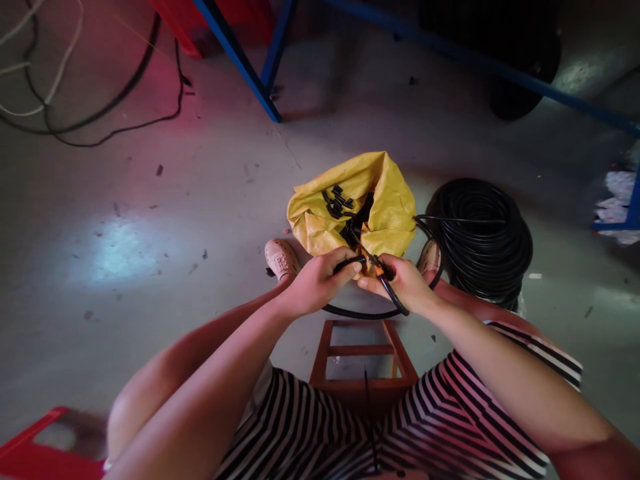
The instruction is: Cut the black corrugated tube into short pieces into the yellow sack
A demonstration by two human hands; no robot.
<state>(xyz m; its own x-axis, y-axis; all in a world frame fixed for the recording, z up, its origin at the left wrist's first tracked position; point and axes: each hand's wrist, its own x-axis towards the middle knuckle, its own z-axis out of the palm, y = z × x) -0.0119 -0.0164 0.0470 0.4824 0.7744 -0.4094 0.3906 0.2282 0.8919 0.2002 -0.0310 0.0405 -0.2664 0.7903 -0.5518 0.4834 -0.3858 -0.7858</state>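
My left hand [315, 283] is closed around the end part of a black hose [363, 315], which loops under both hands and round to the right. My right hand [407, 283] grips a pair of scissors [379, 271] with black handles and an orange part near the pivot. Their blades point up and left, close to the hose end beside my left fingers; whether they touch it I cannot tell. Just beyond my hands stands an open yellow bag [393, 207]. Short black hose pieces [339, 201] lie in it.
A big coil of black hose [483, 247] lies right of the bag. Between my legs is a wooden stool frame [360, 349]. Blue metal legs [240, 57] stand ahead, cables [115, 100] lie far left, and a red plastic stool [37, 447] is at lower left.
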